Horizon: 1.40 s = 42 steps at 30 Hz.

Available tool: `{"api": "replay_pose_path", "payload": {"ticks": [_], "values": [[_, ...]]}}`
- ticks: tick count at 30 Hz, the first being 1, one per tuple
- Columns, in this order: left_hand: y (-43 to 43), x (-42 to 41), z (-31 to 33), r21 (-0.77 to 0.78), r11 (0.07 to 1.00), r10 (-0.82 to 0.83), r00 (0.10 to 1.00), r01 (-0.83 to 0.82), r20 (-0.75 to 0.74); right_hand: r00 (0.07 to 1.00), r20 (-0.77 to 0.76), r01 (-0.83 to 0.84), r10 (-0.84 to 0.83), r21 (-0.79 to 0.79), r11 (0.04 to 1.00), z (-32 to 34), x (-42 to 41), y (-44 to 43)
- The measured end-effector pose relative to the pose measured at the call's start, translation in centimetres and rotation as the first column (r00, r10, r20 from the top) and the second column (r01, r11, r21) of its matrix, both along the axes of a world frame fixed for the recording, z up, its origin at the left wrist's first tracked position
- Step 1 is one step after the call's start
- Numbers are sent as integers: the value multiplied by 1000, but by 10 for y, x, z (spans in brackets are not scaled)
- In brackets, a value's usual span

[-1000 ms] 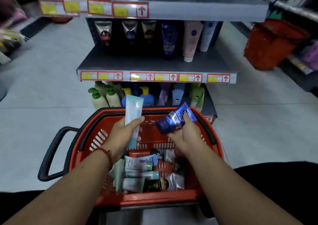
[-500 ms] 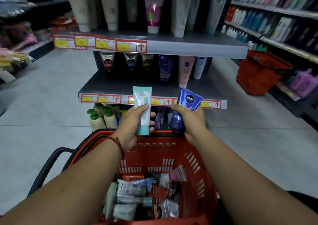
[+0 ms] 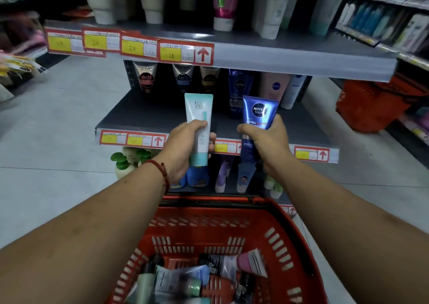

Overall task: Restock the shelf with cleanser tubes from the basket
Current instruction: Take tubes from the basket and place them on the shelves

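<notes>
1. While both hands are full and raised before the middle shelf [image 3: 151,115], I have no spare hand to steady anything. The left hand [image 3: 183,148] wraps thumb and fingers round the lower half of a white-and-teal cleanser tube [image 3: 199,115], cap down. The right hand [image 3: 267,145] grips a blue Nivea Men tube [image 3: 258,112] the same way.
2. Both tubes hang in the air just short of the shelf's front edge, above the red basket [image 3: 281,231]. More tubes [image 3: 181,282] lie heaped in the basket's bottom.
3. The stock at the back stands on narrow caps. I judge that the incoming blue tube could knock the dark-blue Nivea tube [image 3: 239,90] into the pink Nivea tube [image 3: 274,87] and topple the row.
4. The upper shelf [image 3: 278,57] overhangs the gap, so a crimped end lifted too high could catch its edge and twist in my grip.
5. A tube released off square on its cap may tip forward over the edge towards the pump bottles [image 3: 121,164] below.
6. I see no match for the white-and-teal tube on this shelf, and the price labels are too blurred to read, so it could go in the wrong slot.
</notes>
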<state>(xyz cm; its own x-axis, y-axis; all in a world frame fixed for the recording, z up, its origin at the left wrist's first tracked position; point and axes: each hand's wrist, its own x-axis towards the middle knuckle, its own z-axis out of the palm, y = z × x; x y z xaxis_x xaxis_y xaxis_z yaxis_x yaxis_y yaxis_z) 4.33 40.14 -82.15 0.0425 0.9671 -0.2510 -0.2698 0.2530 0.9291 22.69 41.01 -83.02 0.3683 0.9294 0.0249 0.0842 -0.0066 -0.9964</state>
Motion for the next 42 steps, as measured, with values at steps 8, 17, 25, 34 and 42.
{"api": "replay_pose_path", "payload": {"ticks": [8,17,25,34,42], "values": [[54,-4,-8,59,998,-34,999,35,-28,997,-74,-18,20,37,999,-14,-9,85],[69,-12,-11,42,994,-102,995,102,5,1000,10,-10,9,100,995,-23,-17,117],[65,-9,-9,56,994,-89,996,90,-18,989,143,-44,28,114,992,-30,-12,115],[30,6,18,94,987,-129,990,134,-51,998,44,-38,35,52,998,-5,9,68],[-23,54,73,183,943,-253,956,279,-150,996,-26,-83,82,-32,996,35,27,-6]]}}
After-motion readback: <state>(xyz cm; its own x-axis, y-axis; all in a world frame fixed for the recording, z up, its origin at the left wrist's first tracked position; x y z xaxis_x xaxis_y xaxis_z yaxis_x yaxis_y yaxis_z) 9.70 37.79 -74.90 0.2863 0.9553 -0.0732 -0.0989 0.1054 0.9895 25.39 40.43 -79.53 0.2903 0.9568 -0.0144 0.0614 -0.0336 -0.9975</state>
